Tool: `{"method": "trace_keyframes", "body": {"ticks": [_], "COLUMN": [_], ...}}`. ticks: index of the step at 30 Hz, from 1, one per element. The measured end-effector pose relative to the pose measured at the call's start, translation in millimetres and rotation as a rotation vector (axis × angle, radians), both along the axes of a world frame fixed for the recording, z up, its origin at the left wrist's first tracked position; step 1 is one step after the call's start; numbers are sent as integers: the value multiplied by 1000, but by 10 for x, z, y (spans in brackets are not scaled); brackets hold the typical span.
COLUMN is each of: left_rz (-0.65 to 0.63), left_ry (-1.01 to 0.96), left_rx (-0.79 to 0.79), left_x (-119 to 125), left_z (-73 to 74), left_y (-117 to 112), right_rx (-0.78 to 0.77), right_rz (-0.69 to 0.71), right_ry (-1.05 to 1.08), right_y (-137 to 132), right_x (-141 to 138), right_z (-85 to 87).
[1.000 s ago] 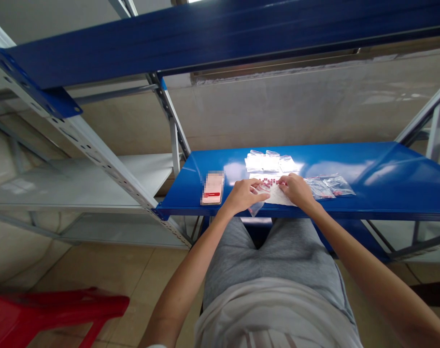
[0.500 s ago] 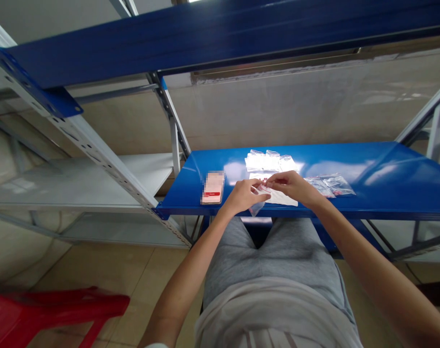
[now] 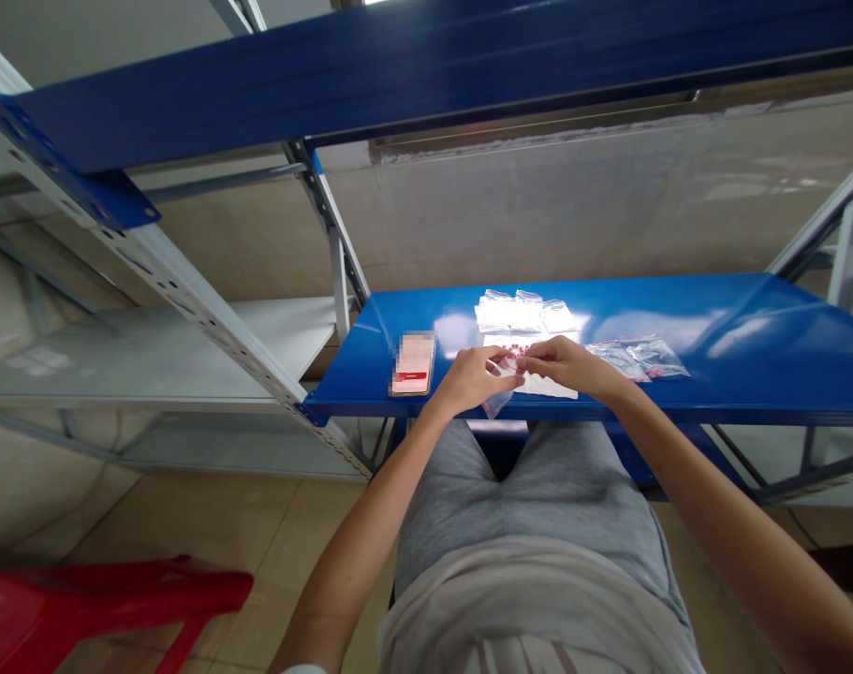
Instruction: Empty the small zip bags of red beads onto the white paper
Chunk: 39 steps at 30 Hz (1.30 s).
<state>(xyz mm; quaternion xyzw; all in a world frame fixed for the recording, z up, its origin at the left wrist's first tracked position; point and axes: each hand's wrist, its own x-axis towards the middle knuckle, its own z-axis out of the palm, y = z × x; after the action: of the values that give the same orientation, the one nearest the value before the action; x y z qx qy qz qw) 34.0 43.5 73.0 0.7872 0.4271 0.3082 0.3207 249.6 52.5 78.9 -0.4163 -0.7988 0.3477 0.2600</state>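
My left hand [image 3: 474, 376] is closed on a small clear zip bag [image 3: 497, 404], whose lower corner hangs below the fingers at the shelf's front edge. At the bag's mouth, the fingertips of my right hand [image 3: 558, 361] are pinched together; whatever they hold is too small to make out. Several small red and pink beads [image 3: 516, 350] lie just beyond my fingers on a white sheet [image 3: 549, 386]. Behind the sheet sits a group of flat clear zip bags [image 3: 514, 313] with white showing through. To the right of my right hand lie clear bags with small red pieces [image 3: 656, 358].
A phone [image 3: 413, 363] lies at the left end of the blue shelf [image 3: 735, 346]. An upper blue beam [image 3: 426, 70] crosses above my hands. Grey racking [image 3: 180, 271] stands to the left, and a red plastic stool [image 3: 110, 599] is on the floor at lower left.
My right hand has shifted slightly right and toward me at the bag's mouth, so more of the red beads show. My left hand keeps the bag in nearly the same place.
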Motion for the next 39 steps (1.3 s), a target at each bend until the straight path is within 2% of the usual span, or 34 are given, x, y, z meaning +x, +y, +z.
{"method": "trace_keyframes", "body": {"ticks": [7,16,21,26,30,39], "left_rz": [40,42,47,72,86,142], "left_ry": [11,-138,-361,-428,-442,-386], "left_rx": [-15,-83,-202,-249,-241,-117], "left_x": [6,-21,-39,-33,-26,-62], "left_z": [39,9,11,30,16,-30], "left_y": [-4,38,85,84,92,134], "right_rx": [-52,-148,-100,-46,-76,-41], "right_rz": [-49,-49,-130,-142,-120,-166], "right_ry": [49,20,68,165,281,206], "right_y": [-79,-135,-138,-139,-117,-73], "right_x": [-52,-8,67,114,120,90], "right_z": [110,190,236,249,209,167]}}
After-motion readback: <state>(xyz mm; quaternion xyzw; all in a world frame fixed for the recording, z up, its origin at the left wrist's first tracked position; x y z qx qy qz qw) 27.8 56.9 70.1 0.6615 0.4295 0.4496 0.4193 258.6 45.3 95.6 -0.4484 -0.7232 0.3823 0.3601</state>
